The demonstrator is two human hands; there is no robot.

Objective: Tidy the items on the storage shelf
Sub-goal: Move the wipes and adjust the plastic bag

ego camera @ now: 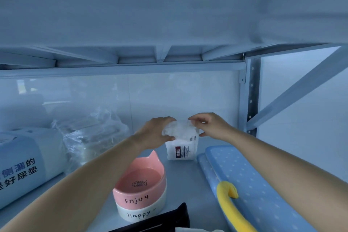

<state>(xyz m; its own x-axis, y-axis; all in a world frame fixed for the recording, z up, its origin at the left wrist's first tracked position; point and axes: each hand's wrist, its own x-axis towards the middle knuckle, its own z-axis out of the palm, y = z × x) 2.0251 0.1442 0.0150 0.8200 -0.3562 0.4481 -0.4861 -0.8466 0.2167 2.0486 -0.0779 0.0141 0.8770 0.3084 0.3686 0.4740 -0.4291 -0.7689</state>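
Observation:
A white plastic packet (180,145) with a dark red label stands upright near the back of the shelf board (190,181). My left hand (157,131) grips its crumpled top from the left, fingers curled over the plastic. My right hand (210,125) pinches the top right corner between thumb and fingers. In front stand two stacked cat-ear bowls, a pink one (140,182) marked "Enjoy" on a white one (139,213) marked "Happy".
At the left lie a large pack with printed characters (24,164) and clear plastic bags (94,133). A blue dotted mat (250,184) with a yellow piece (228,201) lies at the right. A black object (165,218) sits at the front edge. The metal upright (251,96) stands right.

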